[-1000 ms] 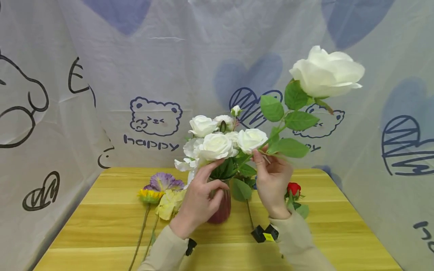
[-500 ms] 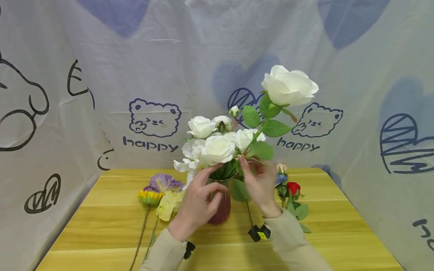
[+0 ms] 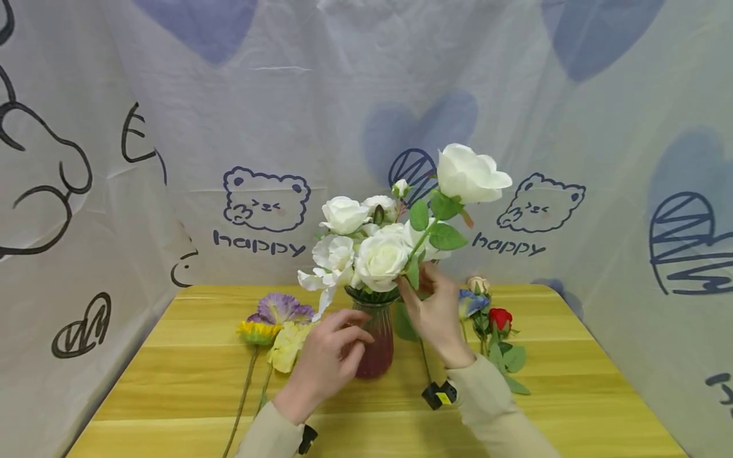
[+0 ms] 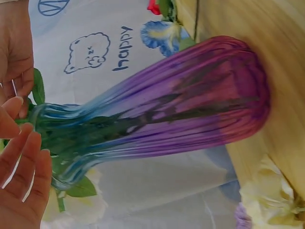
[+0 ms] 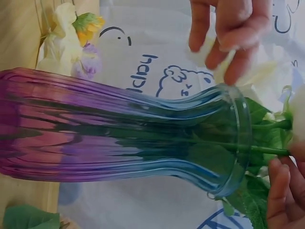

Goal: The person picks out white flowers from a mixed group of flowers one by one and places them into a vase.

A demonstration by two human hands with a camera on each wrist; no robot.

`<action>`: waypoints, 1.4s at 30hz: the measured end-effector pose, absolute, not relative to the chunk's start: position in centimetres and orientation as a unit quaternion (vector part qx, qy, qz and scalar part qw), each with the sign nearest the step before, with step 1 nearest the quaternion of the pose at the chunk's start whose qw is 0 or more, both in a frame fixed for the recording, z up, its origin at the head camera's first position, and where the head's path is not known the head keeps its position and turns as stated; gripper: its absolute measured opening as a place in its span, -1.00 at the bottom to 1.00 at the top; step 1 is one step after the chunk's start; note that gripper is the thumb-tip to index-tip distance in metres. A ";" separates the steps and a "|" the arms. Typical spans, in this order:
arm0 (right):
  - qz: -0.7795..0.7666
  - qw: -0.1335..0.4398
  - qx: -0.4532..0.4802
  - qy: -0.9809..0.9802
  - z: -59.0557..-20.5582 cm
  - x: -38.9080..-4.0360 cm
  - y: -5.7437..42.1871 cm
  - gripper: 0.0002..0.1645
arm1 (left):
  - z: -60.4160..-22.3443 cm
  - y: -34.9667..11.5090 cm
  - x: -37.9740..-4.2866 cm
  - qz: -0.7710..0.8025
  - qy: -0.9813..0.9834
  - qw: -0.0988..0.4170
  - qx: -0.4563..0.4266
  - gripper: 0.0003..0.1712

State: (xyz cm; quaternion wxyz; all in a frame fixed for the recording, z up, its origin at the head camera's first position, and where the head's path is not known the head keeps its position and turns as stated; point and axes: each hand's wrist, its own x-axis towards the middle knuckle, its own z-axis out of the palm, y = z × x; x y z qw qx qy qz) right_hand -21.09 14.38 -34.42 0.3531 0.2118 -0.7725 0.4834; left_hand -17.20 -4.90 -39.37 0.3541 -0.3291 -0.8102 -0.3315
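Observation:
A ribbed glass vase (image 3: 375, 340), blue at the neck and purple-pink below, stands upright on the table holding several white roses (image 3: 382, 259). Their green stems show through the glass in both wrist views. My right hand (image 3: 436, 312) is at the right of the vase mouth and pinches a green stem (image 5: 269, 150) just above the rim. A large white rose (image 3: 471, 175) with green leaves rises over that hand, above the others. My left hand (image 3: 329, 356) hovers left of the vase, fingers loosely bent and holding nothing; whether its fingertips touch the glass I cannot tell.
Left of the vase lie a purple flower (image 3: 280, 309), a yellow-orange flower (image 3: 258, 333) and a pale yellow flower (image 3: 288, 346). A red rose (image 3: 501, 319), a blue flower (image 3: 472, 303) and a beige rose (image 3: 478, 285) lie on the right. A printed curtain surrounds the wooden table (image 3: 183, 381).
My right hand has brought the large white rose left and down, so it stands steeper over the vase. My left hand has dropped away from the blooms to beside the vase.

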 end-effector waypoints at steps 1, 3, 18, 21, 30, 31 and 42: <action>0.479 0.345 0.202 -0.782 -34.5 -21.1 14.4 -0.72 | -39.6 -5.0 -17.1 -0.330 -0.814 0.349 -0.327 -0.77; 0.478 0.321 0.184 -0.797 -34.5 -21.0 14.4 -0.73 | -40.0 -5.2 -17.0 -0.331 -0.820 0.338 -0.324 -0.77; 0.511 0.270 0.189 -0.794 -35.4 -21.3 15.0 -0.90 | -41.5 -5.4 -16.5 -0.331 -0.838 0.302 -0.312 -0.78; 0.541 0.281 0.195 -0.768 -35.3 -21.3 15.1 -0.84 | -41.5 -5.4 -16.5 -0.332 -0.836 0.305 -0.312 -0.78; 0.607 0.273 0.190 -0.722 -34.1 -21.1 15.3 -0.82 | -41.9 -5.4 -16.5 -0.334 -0.834 0.309 -0.313 -0.76; 0.614 0.276 0.191 -0.715 -33.9 -21.1 15.3 -0.81 | -42.0 -5.4 -16.6 -0.334 -0.834 0.310 -0.313 -0.76; 0.631 0.305 0.186 -0.689 -32.5 -21.3 15.0 -0.84 | -42.0 -5.5 -16.6 -0.335 -0.838 0.301 -0.308 -0.75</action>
